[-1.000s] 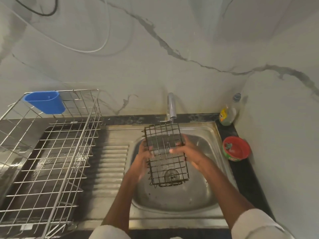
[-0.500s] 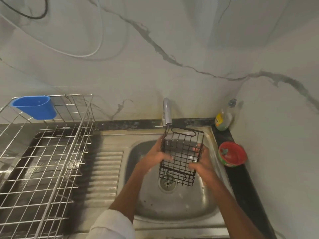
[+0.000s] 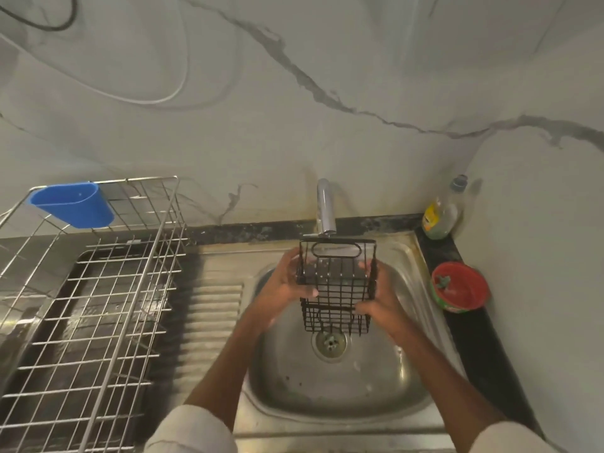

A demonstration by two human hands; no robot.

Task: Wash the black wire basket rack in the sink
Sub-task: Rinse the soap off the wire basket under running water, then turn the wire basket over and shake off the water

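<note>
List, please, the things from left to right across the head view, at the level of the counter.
Blue cup → wire dish rack → left hand → black wire basket rack → right hand → red bowl.

We see a matt black wire basket rack [image 3: 336, 286] over a dull, water-spotted steel sink [image 3: 327, 384] with a ribbed drainboard [image 3: 212, 322], a shiny metal tap [image 3: 325, 206], a bright wire dish rack [image 3: 88, 305] bearing a smooth blue plastic cup [image 3: 73, 204], a red plastic bowl [image 3: 461, 291] and glossy veined marble-look wall [image 3: 294, 109].
</note>
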